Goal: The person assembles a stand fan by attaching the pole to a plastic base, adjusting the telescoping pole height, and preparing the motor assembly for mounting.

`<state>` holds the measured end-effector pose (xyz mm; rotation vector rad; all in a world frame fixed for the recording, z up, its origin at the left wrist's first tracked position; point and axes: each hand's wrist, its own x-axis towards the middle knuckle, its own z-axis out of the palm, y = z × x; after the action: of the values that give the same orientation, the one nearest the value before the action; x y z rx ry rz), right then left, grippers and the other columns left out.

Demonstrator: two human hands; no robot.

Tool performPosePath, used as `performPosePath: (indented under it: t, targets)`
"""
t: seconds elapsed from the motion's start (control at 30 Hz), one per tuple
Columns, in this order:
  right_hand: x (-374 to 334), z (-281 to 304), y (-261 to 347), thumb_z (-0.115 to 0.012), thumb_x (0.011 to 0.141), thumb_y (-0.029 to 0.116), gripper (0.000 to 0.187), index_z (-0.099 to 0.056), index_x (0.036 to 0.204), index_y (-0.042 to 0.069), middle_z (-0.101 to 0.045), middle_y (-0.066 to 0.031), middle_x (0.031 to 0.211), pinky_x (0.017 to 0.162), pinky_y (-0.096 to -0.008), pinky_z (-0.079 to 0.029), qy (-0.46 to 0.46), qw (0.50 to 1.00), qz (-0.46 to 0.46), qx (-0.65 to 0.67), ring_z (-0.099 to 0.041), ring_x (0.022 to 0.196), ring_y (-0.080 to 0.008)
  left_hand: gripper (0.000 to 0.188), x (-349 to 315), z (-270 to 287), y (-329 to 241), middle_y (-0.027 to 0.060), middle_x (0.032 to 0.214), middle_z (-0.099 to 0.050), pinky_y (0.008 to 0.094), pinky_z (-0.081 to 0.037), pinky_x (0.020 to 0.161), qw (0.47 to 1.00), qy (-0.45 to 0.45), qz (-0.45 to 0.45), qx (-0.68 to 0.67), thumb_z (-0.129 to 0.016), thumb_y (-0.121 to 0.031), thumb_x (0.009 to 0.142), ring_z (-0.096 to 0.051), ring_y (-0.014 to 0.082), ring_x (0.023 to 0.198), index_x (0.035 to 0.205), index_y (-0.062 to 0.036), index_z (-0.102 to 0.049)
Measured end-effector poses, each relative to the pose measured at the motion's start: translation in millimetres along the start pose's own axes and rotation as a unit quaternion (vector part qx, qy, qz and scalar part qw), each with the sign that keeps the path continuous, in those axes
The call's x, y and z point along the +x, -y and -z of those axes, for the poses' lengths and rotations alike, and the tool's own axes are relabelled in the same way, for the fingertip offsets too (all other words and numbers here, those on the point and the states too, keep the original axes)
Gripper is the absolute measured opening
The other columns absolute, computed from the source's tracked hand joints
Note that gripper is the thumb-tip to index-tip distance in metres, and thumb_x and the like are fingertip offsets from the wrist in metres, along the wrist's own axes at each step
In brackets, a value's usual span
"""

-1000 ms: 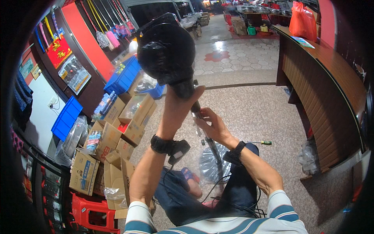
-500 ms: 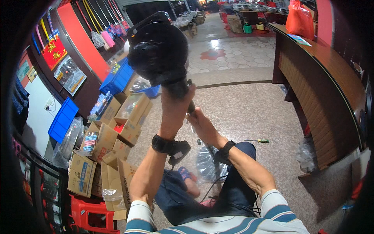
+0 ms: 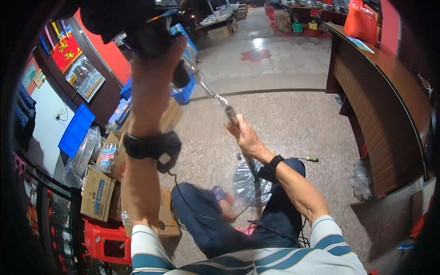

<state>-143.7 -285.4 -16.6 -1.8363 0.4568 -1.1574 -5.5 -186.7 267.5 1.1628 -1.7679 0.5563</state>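
Observation:
My left hand (image 3: 160,68) is raised at the upper left, wrapped around a bulky black rounded machine head (image 3: 144,36), partly cut off by the frame's top edge. A short dark tube (image 3: 181,76) projects below it, apart from the pole. My right hand (image 3: 247,137) grips a metal pole (image 3: 230,112) just below its bare, hollow top end. The pole leans between my legs, over a round base (image 3: 243,188) covered in clear plastic. A shiny metal piece (image 3: 213,93) shows between the black head and the pole's top; what it joins is unclear.
A green-handled screwdriver (image 3: 311,159) lies on the floor right of my knee. Cardboard boxes (image 3: 97,192) and a red plastic stool (image 3: 105,243) crowd the left. A wooden counter (image 3: 380,96) stands right. Black cables (image 3: 270,229) cross my lap.
My left hand has carried the black machine head up and left, away from the pole. The pole's open top now shows, with my right hand still around it, slightly farther right.

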Motion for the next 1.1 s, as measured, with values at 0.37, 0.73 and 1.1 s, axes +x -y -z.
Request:
performPosePath:
  t: [0.37, 0.73, 1.1]
  targets:
    - [-22.4, 12.6, -32.5, -0.076, 0.102, 0.038, 0.036, -0.06, 0.101, 0.005, -0.059, -0.0054, 0.083, 0.072, -0.0369, -0.05, 0.103, 0.977, -0.187, 0.002, -0.056, 0.078, -0.0165, 0.057, -154.0, 44.2, 32.2, 0.0107, 0.125, -0.069, 0.0387, -0.052, 0.097, 0.938, -0.03, 0.335, -0.082, -0.085, -0.035, 0.092, -0.066, 0.0205, 0.113, 0.134, -0.0028, -0.063]
    - [-0.7, -2.1, -39.5, -0.08, 0.094, 0.033, 0.033, -0.069, 0.078, 0.007, -0.062, 0.0006, 0.072, 0.063, -0.0345, -0.048, 0.144, 0.94, -0.27, -0.151, -0.058, 0.068, -0.0115, 0.055, -265.8, 73.9, 109.7, 0.0162, 0.129, -0.068, 0.0484, -0.054, 0.104, 0.958, 0.066, 0.262, 0.1, -0.067, 0.005, 0.099, -0.067, 0.0332, 0.123, 0.144, -0.0256, -0.061]
    - [8.9, 16.6, -39.6, -0.074, 0.1, 0.03, 0.029, -0.075, 0.087, 0.003, -0.075, -0.0091, 0.081, 0.065, -0.0362, -0.059, 0.093, 0.952, -0.229, -0.18, -0.071, 0.071, -0.0167, 0.061, -310.0, 66.5, 150.9, 0.0148, 0.139, -0.067, 0.0497, -0.057, 0.099, 0.968, 0.078, 0.231, 0.052, -0.063, 0.008, 0.098, -0.068, 0.0343, 0.125, 0.147, -0.0276, -0.059]
